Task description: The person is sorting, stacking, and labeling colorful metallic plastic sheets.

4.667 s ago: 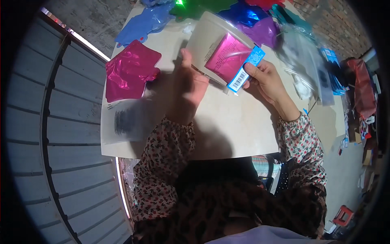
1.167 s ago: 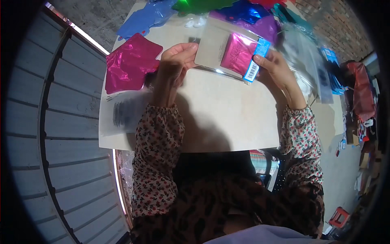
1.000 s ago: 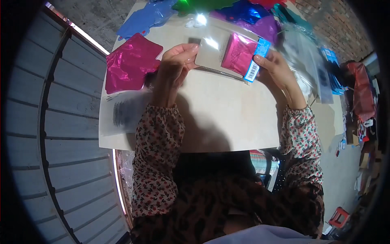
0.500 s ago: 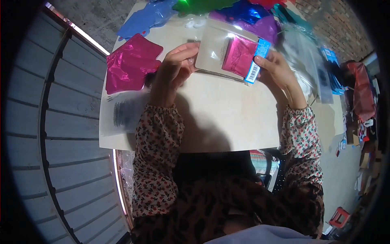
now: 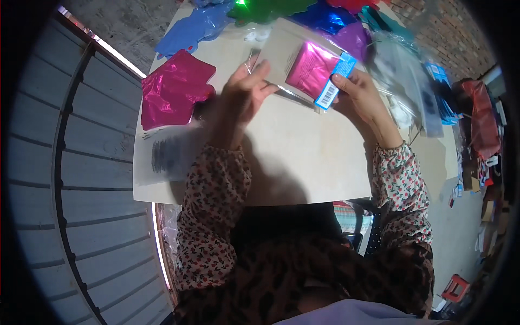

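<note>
Packet (image 5: 303, 67) of clear plastic with a folded pink foil piece inside sits tilted above the far middle of the surface (image 5: 303, 157), held up between both hands. Widest of everything is that pale surface, which runs from the grey railing side on the left out to the cluttered right edge. Across its far end lies a spread of foil balloons (image 5: 325, 16) in blue, green, purple and teal, overlapping one another. On the left lies a crumpled pink foil balloon (image 5: 173, 95), well apart from the packet. Just beneath it rests a flat clear bag with a dark print (image 5: 168, 157), near the left forearm. To the right, a loose heap of clear plastic bags (image 5: 403, 76) trails toward the edge. The left hand (image 5: 244, 95) grips the packet's left edge, fingers curled and pressed on the plastic. The right hand (image 5: 363, 97) pinches the packet's lower right corner, thumb on top, just beside the small blue label with a barcode (image 5: 336, 81). That label is the smallest thing, lying against the pink foil.
</note>
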Demonstrator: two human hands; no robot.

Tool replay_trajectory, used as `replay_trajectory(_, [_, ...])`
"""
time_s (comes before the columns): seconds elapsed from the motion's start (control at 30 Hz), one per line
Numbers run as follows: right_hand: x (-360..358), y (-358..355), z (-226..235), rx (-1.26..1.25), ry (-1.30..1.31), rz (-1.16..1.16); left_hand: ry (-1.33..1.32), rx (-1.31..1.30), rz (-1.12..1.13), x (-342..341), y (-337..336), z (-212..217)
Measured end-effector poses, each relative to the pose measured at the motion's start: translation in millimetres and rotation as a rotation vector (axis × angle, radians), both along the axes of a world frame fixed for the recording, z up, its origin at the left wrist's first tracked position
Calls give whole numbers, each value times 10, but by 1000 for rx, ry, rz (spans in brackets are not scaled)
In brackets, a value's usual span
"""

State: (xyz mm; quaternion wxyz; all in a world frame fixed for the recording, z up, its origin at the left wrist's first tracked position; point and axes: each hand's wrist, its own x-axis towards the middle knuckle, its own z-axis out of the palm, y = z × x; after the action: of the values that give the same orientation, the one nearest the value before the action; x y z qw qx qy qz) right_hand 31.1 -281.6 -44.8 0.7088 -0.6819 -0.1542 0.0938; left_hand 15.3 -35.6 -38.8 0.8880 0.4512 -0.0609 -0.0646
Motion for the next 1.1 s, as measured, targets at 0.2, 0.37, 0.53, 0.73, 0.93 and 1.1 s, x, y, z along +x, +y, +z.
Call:
replay_trajectory(0.2, [-14, 10, -39, 44, 103, 64, -59, -114, 109, -35, -241, -89])
replay_trajectory(0.37, [-77, 132, -38, 125, 138, 38, 17, -409, 81, -113, -403, 14])
replay_trajectory(0.53, [-141, 217, -19, 196, 171, 22, 64, 48, 115, -164, -466, -27])
replay_trajectory(0.73, [-153, 194, 91, 221, 55, -99, -42, -119, 267, -54, -371, -44])
replay_trajectory(0.93, [-162, 259, 45, 100, -8, -71, -9, -51, 296, -106, -425, -19])
replay_trajectory(1.1, [-254, 289, 99, 41, 89, -52, -50, -63, 194, -200, -526, 59])
